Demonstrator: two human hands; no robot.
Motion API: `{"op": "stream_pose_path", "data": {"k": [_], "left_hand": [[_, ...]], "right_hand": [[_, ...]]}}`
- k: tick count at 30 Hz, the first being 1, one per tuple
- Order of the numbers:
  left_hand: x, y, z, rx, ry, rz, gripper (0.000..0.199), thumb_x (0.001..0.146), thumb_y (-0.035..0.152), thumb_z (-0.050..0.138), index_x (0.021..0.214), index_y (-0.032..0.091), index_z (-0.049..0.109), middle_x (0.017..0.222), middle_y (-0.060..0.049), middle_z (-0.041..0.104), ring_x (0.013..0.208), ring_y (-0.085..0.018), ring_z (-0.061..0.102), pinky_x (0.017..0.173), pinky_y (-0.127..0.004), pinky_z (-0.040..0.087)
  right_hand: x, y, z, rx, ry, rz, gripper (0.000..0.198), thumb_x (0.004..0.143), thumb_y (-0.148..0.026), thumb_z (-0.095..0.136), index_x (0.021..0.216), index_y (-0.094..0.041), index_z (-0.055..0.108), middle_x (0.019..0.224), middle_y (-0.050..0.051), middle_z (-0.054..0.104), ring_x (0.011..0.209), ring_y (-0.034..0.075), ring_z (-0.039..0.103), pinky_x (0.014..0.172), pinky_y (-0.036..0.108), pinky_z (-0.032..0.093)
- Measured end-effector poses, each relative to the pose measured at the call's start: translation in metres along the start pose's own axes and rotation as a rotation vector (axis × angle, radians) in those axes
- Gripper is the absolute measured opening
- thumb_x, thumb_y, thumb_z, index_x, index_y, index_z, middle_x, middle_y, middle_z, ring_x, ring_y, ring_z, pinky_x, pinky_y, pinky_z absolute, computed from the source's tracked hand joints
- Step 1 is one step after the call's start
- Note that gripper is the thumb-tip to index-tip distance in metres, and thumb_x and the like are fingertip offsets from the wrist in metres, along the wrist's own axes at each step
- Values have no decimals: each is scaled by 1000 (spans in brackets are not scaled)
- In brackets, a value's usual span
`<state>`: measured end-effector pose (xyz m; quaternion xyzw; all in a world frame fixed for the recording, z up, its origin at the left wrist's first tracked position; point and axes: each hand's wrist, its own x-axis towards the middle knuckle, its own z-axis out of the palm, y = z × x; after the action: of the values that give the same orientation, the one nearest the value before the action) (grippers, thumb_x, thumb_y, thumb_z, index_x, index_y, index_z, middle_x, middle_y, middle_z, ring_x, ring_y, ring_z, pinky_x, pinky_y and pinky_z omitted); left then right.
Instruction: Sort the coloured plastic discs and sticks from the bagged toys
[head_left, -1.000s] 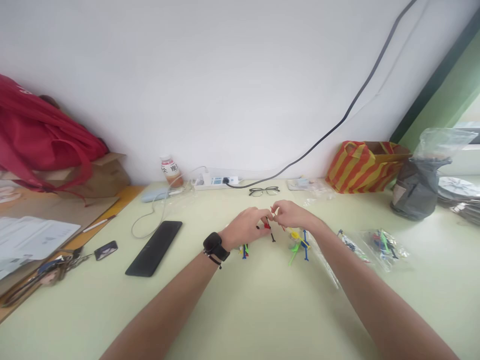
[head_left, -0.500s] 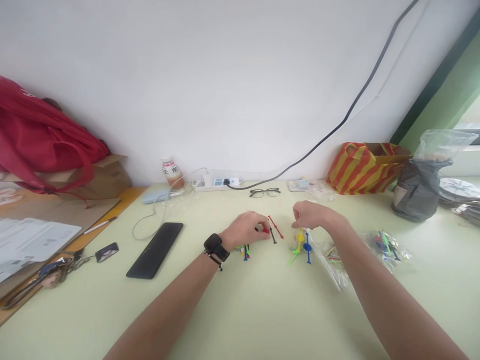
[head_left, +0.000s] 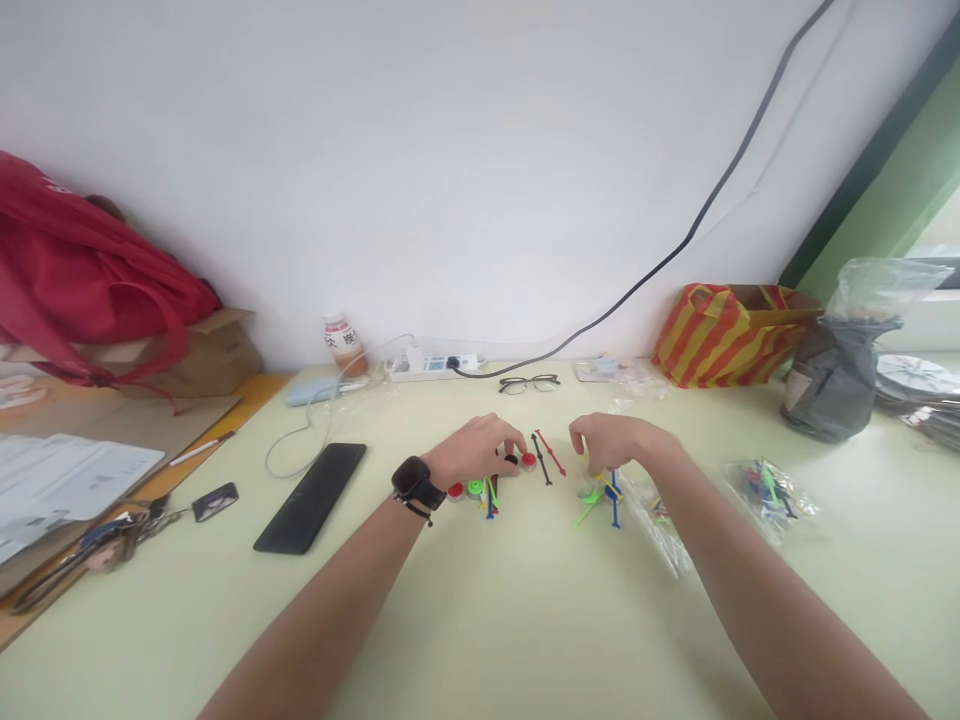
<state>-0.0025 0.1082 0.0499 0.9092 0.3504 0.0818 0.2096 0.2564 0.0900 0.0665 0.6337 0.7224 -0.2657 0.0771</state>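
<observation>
I can't tell if left hand (head_left: pixel 480 450) or right hand (head_left: pixel 607 442) grips; dragging could knock the latter's six-o'clock blue plastic arrow (head_left: pixel 613 493).

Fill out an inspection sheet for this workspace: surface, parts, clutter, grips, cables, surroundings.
Surface: pale green tabletop, items spread across it.
Job's things: red arrow beside black arrow; red disc to their left; blue arrow, green arrow to their right.
Clutter: black device, eyeglasses, plastic packet.
Grips: left grip at black disc, hold unclear; right grip at blue arrow, contact unclear.
Cables: dark cable plugged into power strip; white cable curling nearby.
Surroundings: wall behind, red bag left, striped bag right.
</observation>
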Motion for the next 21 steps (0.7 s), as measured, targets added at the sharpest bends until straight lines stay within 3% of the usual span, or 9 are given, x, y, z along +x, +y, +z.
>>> {"op": "stream_pose_path", "data": {"k": [5, 9, 12, 15, 21], "left_hand": [[-1, 3, -6, -28, 92, 11, 39, 84, 42, 77, 119, 26, 72, 109, -5, 73, 108, -27, 62, 88, -34, 48], [-3, 18, -21, -152, 274, 111, 32, 91, 45, 71, 115, 23, 71, 110, -6, 74, 101, -23, 67, 89, -35, 52], [-4, 32, -28, -274, 368, 168, 30, 93, 46, 70, 113, 24, 70, 115, -5, 74, 98, -20, 69, 87, -32, 56], [-4, 41, -31, -341, 393, 230, 22, 97, 37, 65, 113, 23, 71, 112, -5, 75, 97, -18, 71, 92, -32, 58], [-4, 44, -32, -303, 422, 279, 19, 93, 22, 62, 106, 22, 75, 103, -4, 77, 92, -17, 72, 91, -31, 59]], "right_hand": [[-5, 3, -9, 68, 51, -97, 33, 67, -18, 78, 97, -22, 67, 98, 6, 73, 83, 23, 68, 61, 29, 45], [-15, -7, -19, 406, 158, -303, 13, 82, -28, 72, 91, -19, 67, 87, 5, 72, 74, 18, 64, 63, 28, 46], [-21, -20, -21, 664, 184, -424, 20, 90, -39, 68, 93, -20, 64, 83, 2, 68, 73, 15, 61, 65, 28, 47], [-24, -30, -18, 823, 156, -478, 24, 90, -42, 69, 95, -20, 62, 81, 1, 66, 76, 15, 62, 70, 28, 49], [-23, -39, -14, 918, 135, -495, 11, 83, -28, 66, 87, -20, 60, 77, 1, 65, 75, 16, 63, 71, 28, 49]]}}
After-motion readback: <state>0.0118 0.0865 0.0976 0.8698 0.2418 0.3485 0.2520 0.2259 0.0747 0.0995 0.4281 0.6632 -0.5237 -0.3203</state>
